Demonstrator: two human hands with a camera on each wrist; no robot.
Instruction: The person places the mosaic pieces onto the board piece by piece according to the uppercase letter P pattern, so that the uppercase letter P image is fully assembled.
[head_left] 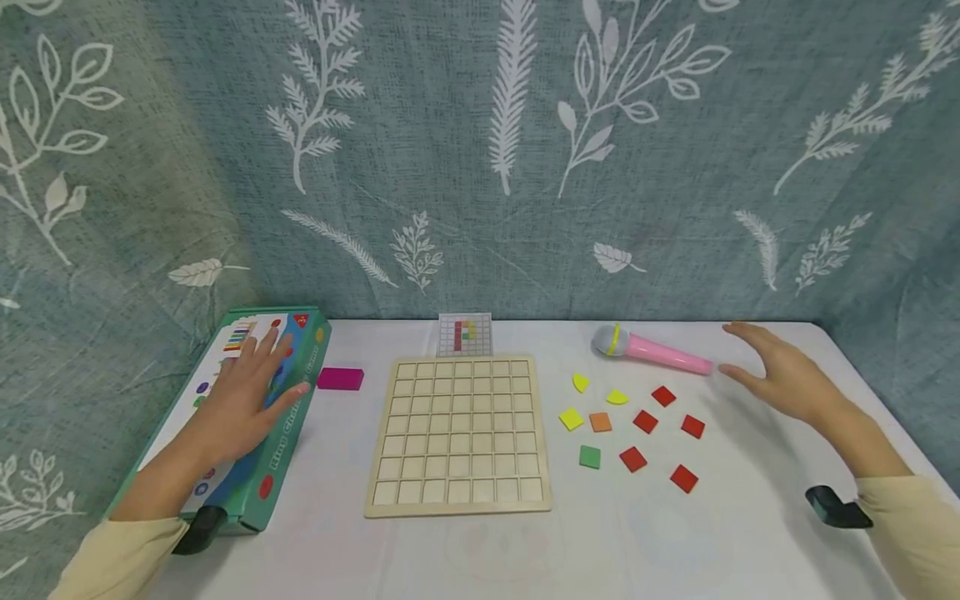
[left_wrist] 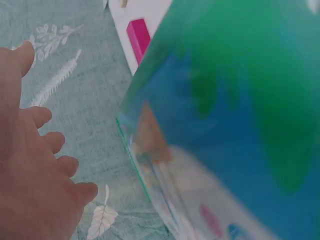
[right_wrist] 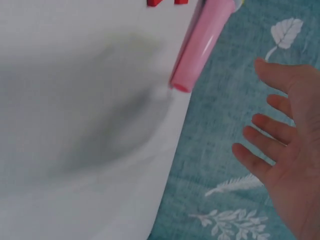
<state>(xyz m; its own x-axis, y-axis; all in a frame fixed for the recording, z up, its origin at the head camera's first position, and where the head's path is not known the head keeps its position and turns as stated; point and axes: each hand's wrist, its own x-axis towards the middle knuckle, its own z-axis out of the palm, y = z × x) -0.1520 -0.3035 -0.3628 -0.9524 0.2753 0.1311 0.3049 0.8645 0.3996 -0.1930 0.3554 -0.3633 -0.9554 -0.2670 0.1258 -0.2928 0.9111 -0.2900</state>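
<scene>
Red, yellow, orange and green tiles (head_left: 633, 425) lie loose on the white tabletop (head_left: 675, 542) at 3 o'clock of the wooden grid board (head_left: 459, 435), none on the board yet.

Risks, as a judgement:
- The right hand (head_left: 780, 379) hovers at 3 o'clock of the tiles, just past the handle end of the pink mic (head_left: 652, 350). A sweep toward 9 o'clock could knock the mic; it's round, so it could roll into the tiles and scatter them.
- The tiles are thin and flat, so hard to pinch. A sloppy grab could push the neighbours around or slide one off the near edge.
- The left hand (head_left: 251, 392) lies on the box (head_left: 247, 417), which sits at the tabletop's 9 o'clock edge. A press or shove there could tip it off, or drive it into the magenta block (head_left: 340, 378) at its 3 o'clock.
- The pattern card (head_left: 465, 333) stands at the board's 12 o'clock; a bump to the board could drop it.

Pose:
- Left hand: flat, palm down, fingers spread on the box lid, pointing to 1 o'clock. Relaxed, grasping nothing.
- Right hand: above the tabletop, fingers straight and apart, pointing to 10 o'clock. Released and empty; the right wrist view shows a clear gap to the mic.
- Both forearms come in from 6 o'clock, in cream sleeves, with wrist cameras on.
</scene>
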